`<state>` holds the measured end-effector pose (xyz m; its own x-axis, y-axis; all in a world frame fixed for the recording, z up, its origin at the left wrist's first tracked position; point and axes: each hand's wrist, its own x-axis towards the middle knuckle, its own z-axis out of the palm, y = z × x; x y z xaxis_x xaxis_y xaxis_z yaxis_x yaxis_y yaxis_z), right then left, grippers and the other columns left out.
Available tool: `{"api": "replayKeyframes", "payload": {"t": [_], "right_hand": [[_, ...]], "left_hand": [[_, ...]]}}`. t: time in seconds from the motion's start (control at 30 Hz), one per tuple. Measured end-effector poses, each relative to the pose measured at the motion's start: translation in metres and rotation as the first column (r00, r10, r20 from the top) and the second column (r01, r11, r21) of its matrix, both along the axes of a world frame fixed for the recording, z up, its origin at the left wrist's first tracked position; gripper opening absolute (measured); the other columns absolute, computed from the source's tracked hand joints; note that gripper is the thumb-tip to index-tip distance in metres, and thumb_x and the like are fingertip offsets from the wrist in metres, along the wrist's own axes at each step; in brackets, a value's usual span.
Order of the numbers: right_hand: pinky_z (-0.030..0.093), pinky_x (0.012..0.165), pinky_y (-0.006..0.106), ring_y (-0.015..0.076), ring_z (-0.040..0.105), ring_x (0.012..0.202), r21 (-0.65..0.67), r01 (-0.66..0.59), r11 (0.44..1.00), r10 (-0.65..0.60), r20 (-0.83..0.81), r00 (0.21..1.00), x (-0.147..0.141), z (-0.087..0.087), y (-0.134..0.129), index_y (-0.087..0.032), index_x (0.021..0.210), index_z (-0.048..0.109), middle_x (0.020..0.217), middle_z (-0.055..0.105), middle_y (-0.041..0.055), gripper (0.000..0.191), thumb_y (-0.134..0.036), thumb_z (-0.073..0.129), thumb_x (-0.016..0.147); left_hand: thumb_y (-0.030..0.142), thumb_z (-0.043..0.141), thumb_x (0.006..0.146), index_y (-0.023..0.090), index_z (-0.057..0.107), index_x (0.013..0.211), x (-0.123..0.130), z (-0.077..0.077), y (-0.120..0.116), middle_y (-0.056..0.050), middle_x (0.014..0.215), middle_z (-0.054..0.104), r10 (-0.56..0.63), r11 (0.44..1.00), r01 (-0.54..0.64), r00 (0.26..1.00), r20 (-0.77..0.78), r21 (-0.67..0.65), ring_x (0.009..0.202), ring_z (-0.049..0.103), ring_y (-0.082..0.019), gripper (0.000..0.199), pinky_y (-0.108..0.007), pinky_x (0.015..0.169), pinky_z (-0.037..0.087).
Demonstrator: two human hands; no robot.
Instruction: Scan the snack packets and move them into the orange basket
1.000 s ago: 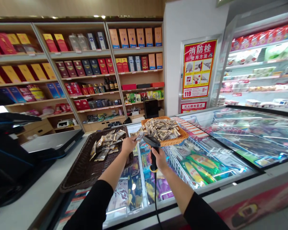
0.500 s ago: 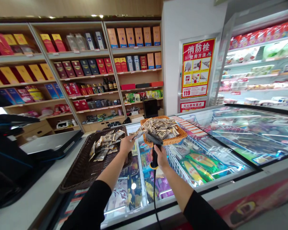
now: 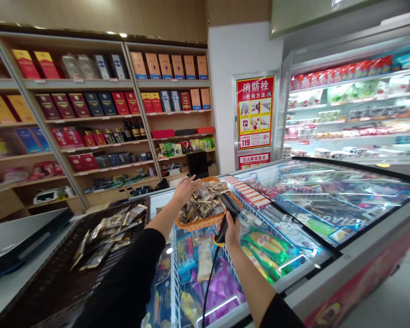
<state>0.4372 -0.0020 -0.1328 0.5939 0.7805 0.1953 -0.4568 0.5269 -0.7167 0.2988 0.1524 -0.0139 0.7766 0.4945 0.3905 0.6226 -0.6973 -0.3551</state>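
Note:
My left hand [image 3: 186,189] is at the upper left edge of an orange wicker basket [image 3: 200,223], its fingers stretched over the small brown-and-cream packets [image 3: 207,198] heaped inside; no packet shows in its grip. Wrapped round the handle of a black corded scanner [image 3: 226,223], my right hand [image 3: 233,230] is at the basket's right side, with the scanner's head over the basket edge. On the left, a dark brown wicker basket [image 3: 30,282] holds more packets [image 3: 111,230].
A glass-topped freezer [image 3: 328,269] with bagged goods lies under the orange basket. To the left is a counter with a flat grey device [image 3: 23,232]. Behind stand shelves of boxes [image 3: 105,117] and a lit refrigerated display [image 3: 355,114].
The view has turned right, so the baskets sit further left. My left hand has moved from between the baskets to the orange one, its fingers now spread. The scanner stays in my right hand.

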Motion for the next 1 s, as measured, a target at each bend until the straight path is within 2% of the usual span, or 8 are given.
{"api": "replayKeyframes", "payload": {"t": [0.13,0.27,0.43,0.57,0.7,0.8,0.9,1.0], "right_hand": [[0.033,0.032,0.025,0.0125,0.043,0.031,-0.022,0.019,1.0,-0.021,-0.068,0.997,0.001,0.006,0.004,-0.021,0.082,0.053,0.048,0.052,-0.0066,0.035,-0.054,0.064,0.074],[0.032,0.031,0.026,0.0133,0.044,0.03,-0.076,0.006,0.997,-0.01,-0.049,0.999,-0.004,0.009,0.005,-0.022,0.08,0.052,0.048,0.051,-0.0058,0.034,-0.053,0.062,0.075],[0.034,0.032,0.026,0.013,0.045,0.032,-0.066,-0.04,0.997,0.041,0.016,0.999,-0.006,0.004,0.002,-0.022,0.08,0.05,0.05,0.053,-0.005,0.034,-0.053,0.062,0.075],[0.034,0.033,0.025,0.013,0.047,0.033,-0.058,-0.08,0.995,0.084,0.083,0.993,-0.007,-0.007,-0.004,-0.021,0.085,0.053,0.053,0.054,-0.0049,0.037,-0.054,0.064,0.074],[0.034,0.034,0.024,0.0114,0.046,0.033,-0.048,-0.13,0.99,0.137,0.183,0.974,-0.028,-0.012,-0.009,-0.019,0.087,0.055,0.051,0.054,-0.0061,0.039,-0.055,0.063,0.075],[0.034,0.033,0.023,0.0107,0.045,0.032,-0.036,-0.227,0.973,0.23,0.205,0.951,-0.064,-0.01,-0.011,-0.019,0.083,0.055,0.05,0.053,-0.0063,0.038,-0.054,0.064,0.074],[0.034,0.032,0.023,0.0108,0.045,0.032,-0.047,-0.338,0.94,0.341,0.174,0.924,-0.108,-0.008,-0.011,-0.02,0.077,0.053,0.049,0.052,-0.0058,0.038,-0.056,0.066,0.072],[0.035,0.031,0.023,0.0112,0.045,0.031,-0.084,-0.409,0.909,0.417,0.121,0.901,-0.145,-0.012,-0.013,-0.02,0.077,0.053,0.048,0.053,-0.0055,0.041,-0.058,0.067,0.069]], "left_hand": [[0.001,0.045,0.084,0.034,0.066,0.114,0.004,-0.01,0.028,0.002,0.133,0.057,-0.035,0.997,0.026,0.992,-0.124,-0.077,0.136,0.037,-0.023,0.05,-0.041,0.107,0.033],[0.0,0.045,0.081,0.032,0.063,0.12,0.003,-0.013,0.031,0.0,0.133,0.057,-0.016,0.99,-0.007,0.988,-0.156,-0.144,0.134,0.039,-0.022,0.054,-0.039,0.109,0.032],[-0.004,0.041,0.071,0.026,0.053,0.133,-0.009,0.001,0.013,0.001,0.138,0.052,0.086,0.969,-0.064,0.993,0.081,-0.238,0.133,0.041,-0.017,0.07,-0.03,0.109,0.033],[0.002,0.039,0.075,0.025,0.054,0.132,-0.057,0.009,-0.017,0.003,0.135,0.055,0.155,0.957,-0.076,0.95,0.273,-0.279,0.132,0.043,-0.016,0.064,-0.029,0.111,0.033],[0.009,0.04,0.08,0.022,0.054,0.133,-0.14,-0.005,-0.049,0.0,0.136,0.054,0.323,0.929,-0.234,0.889,0.323,-0.286,0.13,0.046,-0.018,0.056,-0.029,0.11,0.034],[0.014,0.042,0.083,0.021,0.054,0.133,-0.203,-0.025,-0.071,-0.005,0.137,0.054,0.546,0.833,-0.457,0.769,0.332,-0.311,0.129,0.046,-0.022,0.052,-0.033,0.108,0.036],[0.021,0.052,0.081,0.021,0.048,0.136,-0.252,-0.048,-0.086,-0.012,0.144,0.045,0.77,0.637,-0.683,0.561,0.303,-0.357,0.136,0.035,-0.03,0.056,-0.044,0.107,0.034],[0.034,0.064,0.075,0.016,0.038,0.142,-0.281,-0.068,-0.091,-0.021,0.145,0.039,0.898,0.438,-0.763,0.348,0.27,-0.476,0.136,0.033,-0.037,0.074,-0.049,0.104,0.035]]}}
